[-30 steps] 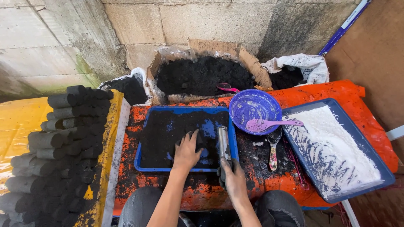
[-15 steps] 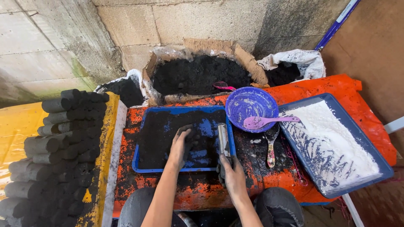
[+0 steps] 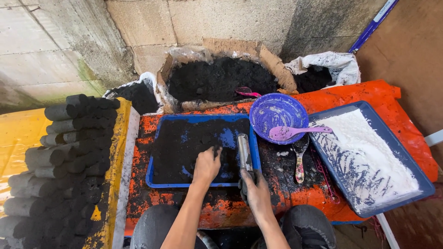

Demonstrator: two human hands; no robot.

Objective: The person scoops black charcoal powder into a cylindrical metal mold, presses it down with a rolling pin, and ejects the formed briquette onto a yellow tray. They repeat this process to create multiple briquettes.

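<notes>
Two hands are shown at work over a blue tray (image 3: 154,177) of black powder set on an orange-covered bench (image 3: 369,94). The left hand (image 3: 206,165) is pressed palm-down into the powder with its fingers curled, gathering a loose heap against the metal tube (image 3: 243,152); the right hand (image 3: 256,193) is closed around the lower end of that tube, which lies tilted along the tray's right edge with its open mouth toward the powder. The tube is judged to be still at the filling stage, since no pressed piece is seen emerging from it. Many finished black cylinders (image 3: 69,152) are stacked on the yellow sheet (image 3: 18,133) to the left, so a good share of the work appears done. Much powder remains in the tray and in the cardboard box (image 3: 221,78) behind. A purple bowl (image 3: 278,113) with spoon and a tray of white powder (image 3: 369,157) lie untouched to the right.
</notes>
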